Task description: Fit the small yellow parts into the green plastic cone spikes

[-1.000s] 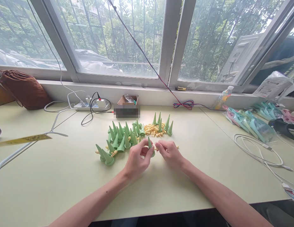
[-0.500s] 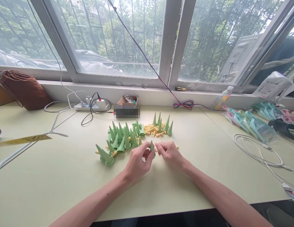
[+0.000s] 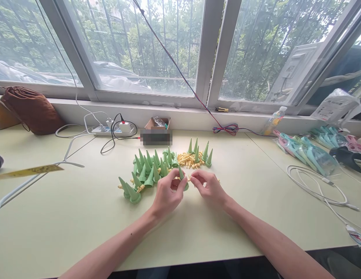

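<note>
Both forearms are slanting inward from the bottom edge, and the two hands are facing each other low over the tabletop, slightly apart. The left hand is curving around a green cone, its grip holding the cone between thumb and fingers, tip pointing up and leaning a little left. The right hand is bending at the knuckles, its grip pinching a small yellow peg beside the cone; whether the peg is entering the cone, I cannot tell. Beyond the left hand, more cones are crowding together, some with pegs showing at their bases. Beyond the gap between the hands, loose pegs are lying in a heap, several cones standing at it.

A yellow strip at the left is bearing dark print, too blurred to read. A white packet at the sill is showing red and grey print, also illegible.

A small carton is holding clear plastic and something teal. A bottle is showing orange markings. Clear bags at the right are enclosing pastel things, and a brown pouch is hiding its contents.
</note>
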Demonstrator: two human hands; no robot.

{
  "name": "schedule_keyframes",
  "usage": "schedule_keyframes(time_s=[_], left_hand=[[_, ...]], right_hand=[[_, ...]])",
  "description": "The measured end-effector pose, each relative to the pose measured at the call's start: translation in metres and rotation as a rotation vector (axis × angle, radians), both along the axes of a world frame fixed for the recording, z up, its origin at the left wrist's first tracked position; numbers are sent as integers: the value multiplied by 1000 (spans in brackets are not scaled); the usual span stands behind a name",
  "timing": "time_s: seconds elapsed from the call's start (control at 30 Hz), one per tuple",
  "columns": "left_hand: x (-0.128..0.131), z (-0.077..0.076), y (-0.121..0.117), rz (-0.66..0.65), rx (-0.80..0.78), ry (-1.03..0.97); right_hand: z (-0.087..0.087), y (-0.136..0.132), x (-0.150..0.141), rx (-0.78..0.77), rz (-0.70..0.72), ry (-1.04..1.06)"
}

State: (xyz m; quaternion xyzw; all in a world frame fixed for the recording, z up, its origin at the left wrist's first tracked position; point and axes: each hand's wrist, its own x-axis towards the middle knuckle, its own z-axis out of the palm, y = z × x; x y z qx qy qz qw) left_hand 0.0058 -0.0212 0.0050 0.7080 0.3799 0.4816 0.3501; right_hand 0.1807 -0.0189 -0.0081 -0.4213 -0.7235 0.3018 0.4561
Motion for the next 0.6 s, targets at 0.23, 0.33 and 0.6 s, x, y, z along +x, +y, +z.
schedule_keyframes(time_s=[0.23,0.33,0.6], left_hand=[[-1,-4,0,-14,52,36],[-1,-5,0,-24,94,71],[-1,-6,1,-31,158,92]], right_hand=[[-2,-1,2,-2,-13,-25],[-1,-1,2,-6,-28,-48],[-2,0,2,3,-35,-99]])
